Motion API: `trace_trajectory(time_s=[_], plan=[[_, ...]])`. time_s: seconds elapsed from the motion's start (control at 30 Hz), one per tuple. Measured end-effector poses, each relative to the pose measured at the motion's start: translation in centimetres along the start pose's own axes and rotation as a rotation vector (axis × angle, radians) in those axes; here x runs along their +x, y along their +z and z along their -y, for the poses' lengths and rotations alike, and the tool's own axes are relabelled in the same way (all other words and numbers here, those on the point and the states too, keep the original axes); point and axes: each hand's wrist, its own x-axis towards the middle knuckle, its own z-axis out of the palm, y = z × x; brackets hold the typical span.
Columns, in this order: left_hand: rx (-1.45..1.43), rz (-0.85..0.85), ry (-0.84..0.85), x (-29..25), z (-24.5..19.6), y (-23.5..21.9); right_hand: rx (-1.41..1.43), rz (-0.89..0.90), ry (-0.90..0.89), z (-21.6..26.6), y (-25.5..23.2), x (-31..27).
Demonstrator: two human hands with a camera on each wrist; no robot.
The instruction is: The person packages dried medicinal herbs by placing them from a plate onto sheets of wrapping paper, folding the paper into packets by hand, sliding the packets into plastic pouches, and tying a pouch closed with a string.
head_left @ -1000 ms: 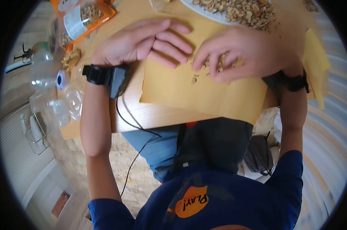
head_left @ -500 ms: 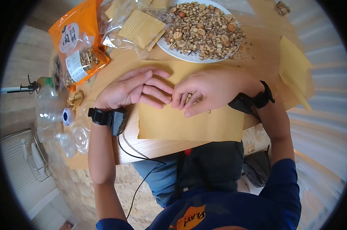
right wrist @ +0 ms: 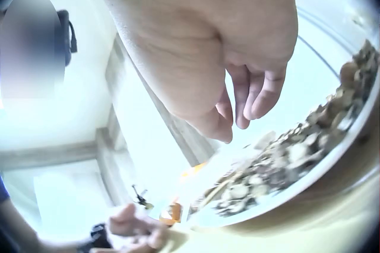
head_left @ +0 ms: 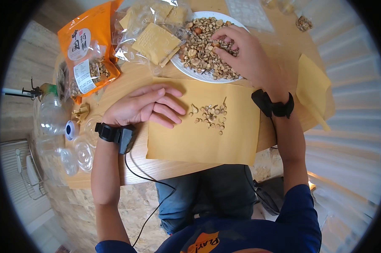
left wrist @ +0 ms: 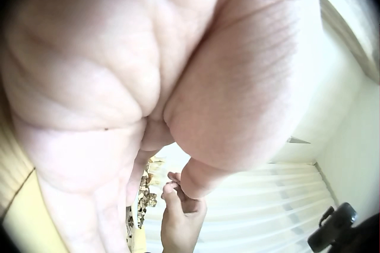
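Observation:
My right hand [head_left: 241, 48] hovers over a white plate [head_left: 204, 76] piled with dried herb slices [head_left: 199, 50]. Its thumb and fingers point down, apart from one another and slightly bent. In the right wrist view a gap shows between these fingertips and the herb pile [right wrist: 279, 170]. On the left edge of a brown paper sheet [head_left: 190, 147], my left hand [head_left: 150, 105] lies on its side with its fingers loosely extended and nothing in them. A small scatter of herb pieces [head_left: 211, 116] lies on the paper, to the right of the left fingertips.
An orange bag [head_left: 87, 46] of herbs and a clear plastic bag [head_left: 127, 50] with brown packets [head_left: 156, 42] are at the back left. Clear plastic bottles [head_left: 51, 122] crowd the left table edge. Folded brown paper [head_left: 310, 86] lies at the right. A black cable [head_left: 148, 177] trails from the left wrist.
My right hand has moved from the brown paper up to the plate, leaving the herb pieces uncovered on the sheet. The left hand stays almost where it was. The head view has tilted up since the first frame.

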Motion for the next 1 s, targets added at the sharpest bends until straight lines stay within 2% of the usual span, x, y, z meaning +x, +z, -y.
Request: trace_trajectory(time_s=[0.07, 0.17, 0.3, 0.37, 0.4, 0.47, 0.5, 0.57, 0.6, 0.67, 0.7, 0.77, 0.9, 0.97, 1.0], plan=[[-0.001, -0.002, -0.003, 0.0, 0.0, 0.2, -0.12, -0.013, -0.205, -2.2, 0.2, 0.0], [0.046, -0.024, -0.002, 0.0, 0.2, 0.1, -0.125, 0.056, -0.236, -3.4, 0.4, 0.2], [0.035, -0.037, -0.006, 0.0, 0.1, 0.2, -0.058, 0.097, -0.123, -2.4, 0.2, 0.2], [0.047, -0.033, -0.009, 0.0, 0.2, 0.1, 0.0, -0.025, -0.095, -1.5, 0.3, 0.3], [0.042, -0.038, -0.007, -0.1, 0.1, 0.1, 0.002, -0.019, -0.097, -1.0, 0.0, 0.3], [0.019, -0.03, -0.007, -0.1, 0.1, 0.2, 0.104, 0.186, 0.03, 0.2, -1.1, 0.2], [0.017, -0.034, -0.003, -0.1, 0.1, 0.2, 0.105, 0.191, 0.026, 0.9, -1.5, 0.0], [0.018, -0.027, -0.009, -0.2, 0.0, 0.3, 0.224, 0.494, 0.022, 1.9, -2.0, -0.4], [0.02, -0.03, -0.008, -0.2, -0.1, 0.3, 0.225, 0.492, 0.019, 1.9, -1.9, -0.3], [-0.002, -0.026, -0.024, -0.1, -0.1, 0.3, 0.282, 0.686, -0.094, 1.8, -1.6, -0.1], [-0.001, -0.027, -0.022, -0.1, 0.0, 0.2, 0.282, 0.686, -0.097, 1.9, -1.5, -0.2], [-0.016, -0.017, -0.023, -0.1, 0.0, 0.2, 0.334, 0.846, -0.023, 2.2, -1.2, -0.3], [-0.017, -0.018, -0.017, -0.1, 0.0, 0.2, 0.339, 0.886, -0.028, 2.5, -1.1, -0.2], [-0.006, -0.011, -0.011, -0.1, 0.0, 0.1, 0.299, 0.779, -0.054, 2.5, -1.1, -0.3], [-0.008, -0.009, -0.009, -0.1, 0.0, 0.2, 0.296, 0.781, -0.053, 2.1, -0.7, -0.3]])
